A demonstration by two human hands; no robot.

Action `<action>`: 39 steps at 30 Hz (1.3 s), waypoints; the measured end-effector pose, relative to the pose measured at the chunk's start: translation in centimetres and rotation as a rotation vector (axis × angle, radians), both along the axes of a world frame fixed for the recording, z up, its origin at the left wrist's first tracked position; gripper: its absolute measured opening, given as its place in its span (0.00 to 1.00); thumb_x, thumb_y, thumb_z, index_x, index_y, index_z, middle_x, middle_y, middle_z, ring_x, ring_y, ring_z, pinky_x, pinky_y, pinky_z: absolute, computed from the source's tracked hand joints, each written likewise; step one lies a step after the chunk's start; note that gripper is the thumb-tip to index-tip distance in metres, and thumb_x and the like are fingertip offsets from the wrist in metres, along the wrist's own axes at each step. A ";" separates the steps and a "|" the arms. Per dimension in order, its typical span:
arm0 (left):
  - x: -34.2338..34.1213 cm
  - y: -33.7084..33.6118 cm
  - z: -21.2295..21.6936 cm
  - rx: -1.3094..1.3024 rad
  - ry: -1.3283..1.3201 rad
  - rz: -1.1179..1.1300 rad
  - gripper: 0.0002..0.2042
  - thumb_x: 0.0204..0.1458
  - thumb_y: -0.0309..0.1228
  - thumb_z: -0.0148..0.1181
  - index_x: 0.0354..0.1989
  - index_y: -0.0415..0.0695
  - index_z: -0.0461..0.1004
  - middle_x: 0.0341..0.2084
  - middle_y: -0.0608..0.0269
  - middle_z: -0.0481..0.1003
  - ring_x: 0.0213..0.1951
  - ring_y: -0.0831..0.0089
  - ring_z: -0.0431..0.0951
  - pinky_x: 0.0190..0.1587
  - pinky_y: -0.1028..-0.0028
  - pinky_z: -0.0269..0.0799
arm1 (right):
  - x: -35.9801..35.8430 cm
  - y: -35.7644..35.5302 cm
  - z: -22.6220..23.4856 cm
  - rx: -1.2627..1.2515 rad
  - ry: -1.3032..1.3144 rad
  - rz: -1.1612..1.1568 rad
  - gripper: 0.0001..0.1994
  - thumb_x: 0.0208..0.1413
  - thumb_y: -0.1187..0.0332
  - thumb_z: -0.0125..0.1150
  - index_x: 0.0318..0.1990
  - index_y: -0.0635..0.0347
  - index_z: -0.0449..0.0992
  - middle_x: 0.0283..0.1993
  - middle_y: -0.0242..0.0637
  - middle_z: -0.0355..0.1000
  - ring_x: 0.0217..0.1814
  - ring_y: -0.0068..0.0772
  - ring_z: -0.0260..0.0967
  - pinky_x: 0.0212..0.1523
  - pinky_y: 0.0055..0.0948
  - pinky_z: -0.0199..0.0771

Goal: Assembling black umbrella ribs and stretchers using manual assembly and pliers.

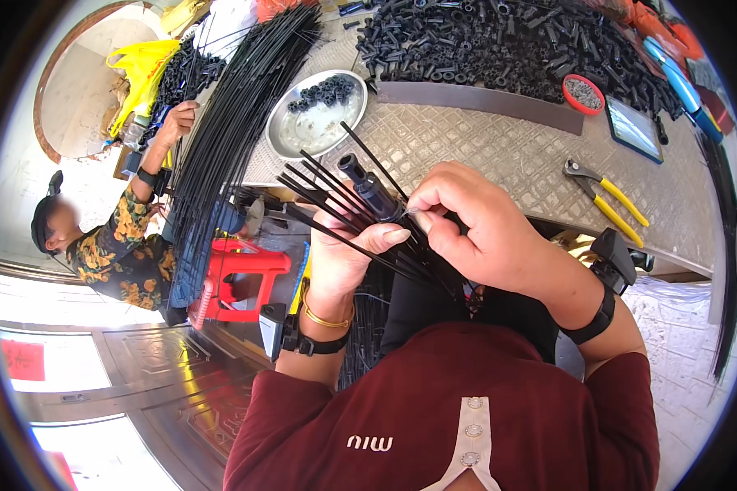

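Fingers (385, 237) of your left hand (344, 254) clamp the fanned black rods (319, 192) and black plastic hub (368, 186). Your right hand (483, 233) pinches a thin wire at 9 o'clock of its knuckles. Light, springy rods; grip near the hub.

We look down from our head, close over our hands (434, 229), facing a metal table (483, 155) ahead; edges curve toward the rim.

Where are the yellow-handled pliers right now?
The pliers lie on the patterned table, on the person's right, beyond the right hand and near a dark tablet.
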State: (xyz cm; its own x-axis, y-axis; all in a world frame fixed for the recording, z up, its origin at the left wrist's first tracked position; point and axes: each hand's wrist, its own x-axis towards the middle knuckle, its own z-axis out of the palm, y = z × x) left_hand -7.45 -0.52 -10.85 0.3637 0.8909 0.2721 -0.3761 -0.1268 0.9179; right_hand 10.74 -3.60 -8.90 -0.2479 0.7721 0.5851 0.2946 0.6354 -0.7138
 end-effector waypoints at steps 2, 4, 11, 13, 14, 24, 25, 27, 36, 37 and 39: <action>-0.1 0.1 -0.2 0.011 -0.001 0.004 0.15 0.38 0.22 0.70 0.35 0.40 0.72 0.27 0.68 0.75 0.30 0.80 0.73 0.34 0.80 0.71 | 0.0 -0.1 0.1 -0.040 0.040 0.015 0.09 0.44 0.82 0.49 0.34 0.62 0.67 0.28 0.36 0.62 0.28 0.31 0.60 0.32 0.28 0.62; -0.1 0.1 -0.2 0.021 -0.002 0.008 0.14 0.39 0.22 0.70 0.35 0.40 0.72 0.27 0.68 0.75 0.30 0.80 0.73 0.34 0.79 0.71 | 0.1 -0.2 0.3 -0.082 0.064 0.037 0.08 0.45 0.82 0.49 0.35 0.63 0.67 0.28 0.36 0.62 0.28 0.29 0.60 0.31 0.26 0.63; -0.2 0.1 -0.2 0.000 0.001 0.010 0.14 0.40 0.21 0.69 0.34 0.41 0.72 0.27 0.68 0.74 0.30 0.80 0.73 0.34 0.80 0.71 | -0.4 -0.3 0.1 -0.043 0.038 0.001 0.08 0.46 0.81 0.49 0.36 0.63 0.68 0.29 0.36 0.64 0.29 0.28 0.63 0.33 0.26 0.65; -0.3 0.1 -0.3 0.002 0.014 0.011 0.14 0.40 0.21 0.69 0.34 0.41 0.72 0.27 0.68 0.74 0.30 0.80 0.73 0.34 0.80 0.71 | -0.4 -0.3 0.1 -0.036 0.016 -0.020 0.06 0.48 0.76 0.56 0.33 0.62 0.66 0.29 0.39 0.64 0.32 0.43 0.63 0.36 0.36 0.63; -0.3 0.1 -0.3 -0.003 0.016 0.015 0.14 0.40 0.21 0.69 0.34 0.41 0.71 0.27 0.68 0.74 0.30 0.80 0.73 0.34 0.80 0.71 | -0.5 -0.3 0.1 -0.036 0.016 -0.020 0.06 0.48 0.76 0.56 0.33 0.62 0.66 0.29 0.39 0.64 0.32 0.43 0.63 0.36 0.36 0.63; -0.8 0.1 -0.8 -0.038 -0.037 -0.014 0.16 0.38 0.21 0.70 0.35 0.41 0.71 0.27 0.69 0.74 0.30 0.80 0.73 0.35 0.80 0.70 | -0.4 -0.6 0.0 -0.105 0.095 0.020 0.07 0.47 0.81 0.50 0.35 0.63 0.68 0.30 0.35 0.64 0.28 0.26 0.62 0.32 0.25 0.64; -0.7 0.0 -0.6 -0.037 -0.036 -0.015 0.16 0.38 0.21 0.70 0.35 0.41 0.71 0.27 0.69 0.74 0.30 0.80 0.73 0.35 0.80 0.70 | -0.4 -0.7 0.0 -0.141 0.113 0.033 0.07 0.47 0.80 0.51 0.36 0.64 0.68 0.30 0.35 0.64 0.28 0.25 0.62 0.32 0.25 0.64; -0.3 0.1 -0.4 -0.060 -0.063 -0.018 0.16 0.37 0.21 0.70 0.36 0.41 0.72 0.28 0.68 0.75 0.30 0.80 0.73 0.35 0.80 0.71 | -0.4 -0.6 -0.4 -0.147 0.113 0.030 0.07 0.48 0.80 0.51 0.36 0.64 0.68 0.30 0.35 0.64 0.28 0.25 0.62 0.32 0.25 0.64; -0.4 0.0 -0.6 -0.048 -0.050 -0.011 0.17 0.37 0.21 0.71 0.36 0.41 0.72 0.28 0.68 0.75 0.31 0.80 0.74 0.35 0.80 0.71 | -0.3 -0.8 -0.2 -0.093 0.094 0.016 0.06 0.50 0.79 0.52 0.36 0.63 0.68 0.29 0.35 0.63 0.29 0.27 0.62 0.33 0.25 0.64; -0.4 0.0 -0.7 -0.050 -0.057 -0.012 0.17 0.37 0.21 0.71 0.36 0.41 0.72 0.28 0.68 0.75 0.31 0.80 0.74 0.35 0.80 0.71 | -0.3 -0.8 -0.1 -0.082 0.073 0.015 0.06 0.50 0.79 0.51 0.36 0.63 0.68 0.29 0.35 0.63 0.29 0.28 0.62 0.33 0.26 0.64; -0.5 0.1 -0.7 -0.055 -0.057 -0.015 0.17 0.37 0.22 0.71 0.36 0.41 0.72 0.28 0.68 0.75 0.31 0.80 0.73 0.35 0.80 0.71 | -0.2 -0.9 0.1 -0.084 0.066 0.014 0.06 0.49 0.79 0.51 0.36 0.63 0.68 0.29 0.36 0.64 0.29 0.28 0.63 0.33 0.26 0.64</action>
State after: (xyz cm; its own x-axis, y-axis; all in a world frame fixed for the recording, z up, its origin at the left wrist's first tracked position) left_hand -7.96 -0.42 -11.56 0.3622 0.8997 0.2435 -0.4290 -0.0710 0.9005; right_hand 10.51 -4.53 -8.78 -0.2224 0.8158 0.5338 0.2366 0.5764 -0.7822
